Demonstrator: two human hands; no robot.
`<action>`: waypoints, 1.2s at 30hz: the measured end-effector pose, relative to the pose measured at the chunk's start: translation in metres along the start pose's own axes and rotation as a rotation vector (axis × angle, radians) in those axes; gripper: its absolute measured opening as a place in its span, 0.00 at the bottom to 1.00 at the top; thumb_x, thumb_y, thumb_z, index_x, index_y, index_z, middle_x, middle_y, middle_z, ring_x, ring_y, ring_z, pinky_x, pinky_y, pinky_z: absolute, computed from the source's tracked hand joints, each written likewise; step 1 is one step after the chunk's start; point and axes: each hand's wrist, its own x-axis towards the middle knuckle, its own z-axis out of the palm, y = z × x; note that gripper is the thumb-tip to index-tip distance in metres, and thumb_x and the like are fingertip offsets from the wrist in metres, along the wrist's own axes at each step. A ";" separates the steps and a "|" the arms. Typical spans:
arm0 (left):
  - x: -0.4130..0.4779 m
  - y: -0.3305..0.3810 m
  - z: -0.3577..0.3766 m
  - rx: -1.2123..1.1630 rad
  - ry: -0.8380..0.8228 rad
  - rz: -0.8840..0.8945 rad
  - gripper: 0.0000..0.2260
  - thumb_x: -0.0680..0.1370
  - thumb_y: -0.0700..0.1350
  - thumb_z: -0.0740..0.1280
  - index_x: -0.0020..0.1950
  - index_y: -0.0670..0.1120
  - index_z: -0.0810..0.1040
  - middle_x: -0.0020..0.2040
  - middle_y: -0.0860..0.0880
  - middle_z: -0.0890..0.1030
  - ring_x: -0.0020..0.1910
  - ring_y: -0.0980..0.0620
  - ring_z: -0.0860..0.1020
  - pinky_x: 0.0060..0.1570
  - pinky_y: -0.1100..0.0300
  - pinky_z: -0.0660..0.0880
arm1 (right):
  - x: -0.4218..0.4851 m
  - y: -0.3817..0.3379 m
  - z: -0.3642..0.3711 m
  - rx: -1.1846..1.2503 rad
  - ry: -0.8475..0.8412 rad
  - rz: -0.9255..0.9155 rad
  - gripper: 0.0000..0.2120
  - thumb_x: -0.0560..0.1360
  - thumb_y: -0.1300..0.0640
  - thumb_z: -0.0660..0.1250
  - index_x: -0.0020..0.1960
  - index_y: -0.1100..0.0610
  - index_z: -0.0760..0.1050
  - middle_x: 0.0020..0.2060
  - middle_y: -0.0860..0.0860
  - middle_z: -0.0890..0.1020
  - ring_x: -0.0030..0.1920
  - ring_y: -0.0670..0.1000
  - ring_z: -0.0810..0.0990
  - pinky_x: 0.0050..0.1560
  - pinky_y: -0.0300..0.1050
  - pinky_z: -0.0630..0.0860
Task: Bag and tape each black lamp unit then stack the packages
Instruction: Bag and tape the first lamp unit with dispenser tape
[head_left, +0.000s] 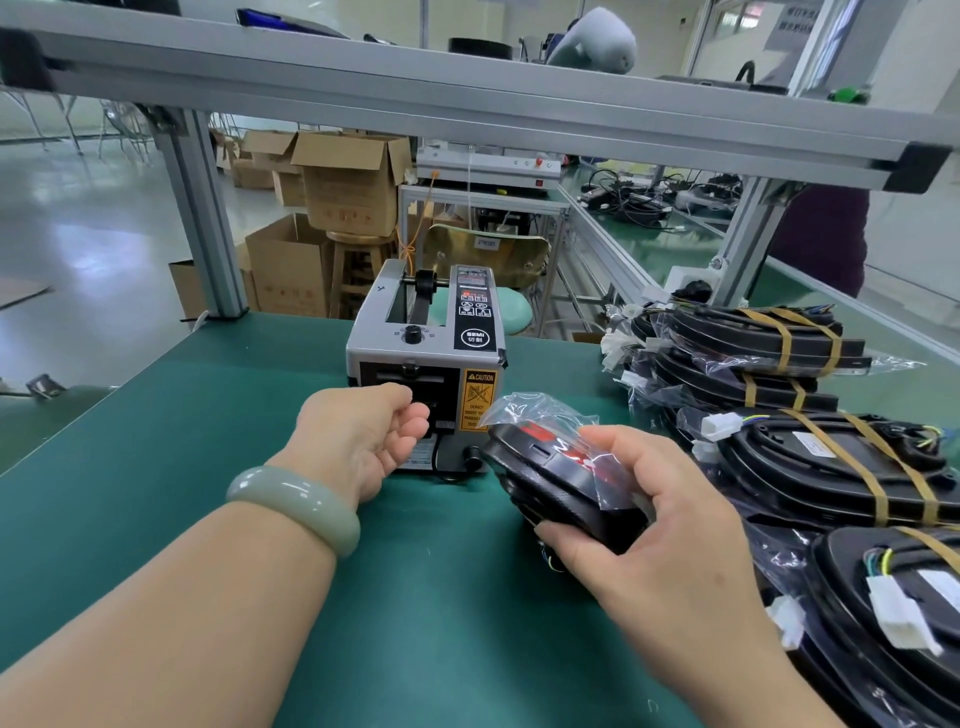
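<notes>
My right hand (649, 514) grips a black lamp unit (550, 473) wrapped in a clear plastic bag, tilted just above the green table. The bag's loose end (524, 408) sticks up toward the tape dispenser (431, 364). My left hand (363, 431) is at the dispenser's front outlet with its fingers curled; whether they pinch a strip of tape is hidden. On the right lie several taped packages, with one stack (748, 353) at the back and nearer ones (841, 467) in front.
The green table (208, 441) has bare surface to the left of the dispenser. An aluminium frame post (208, 228) stands at the table's back left and a beam crosses overhead. Cardboard boxes (343, 187) and a stool are behind the table.
</notes>
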 end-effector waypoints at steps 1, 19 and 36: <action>0.001 0.000 0.001 0.002 0.011 0.002 0.05 0.78 0.41 0.66 0.43 0.42 0.75 0.22 0.50 0.79 0.18 0.59 0.75 0.18 0.70 0.70 | 0.000 0.000 0.001 0.002 -0.003 -0.003 0.32 0.58 0.57 0.82 0.55 0.39 0.72 0.54 0.34 0.75 0.53 0.37 0.75 0.53 0.24 0.66; -0.030 -0.005 -0.012 -0.002 -0.047 0.050 0.07 0.78 0.43 0.66 0.40 0.45 0.75 0.25 0.52 0.80 0.21 0.60 0.75 0.21 0.70 0.70 | -0.004 -0.001 0.001 0.030 0.010 0.002 0.26 0.59 0.48 0.75 0.54 0.34 0.70 0.55 0.33 0.74 0.54 0.39 0.76 0.54 0.27 0.68; -0.112 -0.039 -0.021 0.215 -0.293 0.471 0.14 0.64 0.60 0.70 0.39 0.51 0.86 0.58 0.61 0.80 0.62 0.73 0.69 0.62 0.63 0.62 | -0.015 -0.010 0.013 0.020 0.048 -0.101 0.31 0.59 0.57 0.75 0.59 0.43 0.71 0.54 0.32 0.75 0.52 0.33 0.74 0.53 0.22 0.66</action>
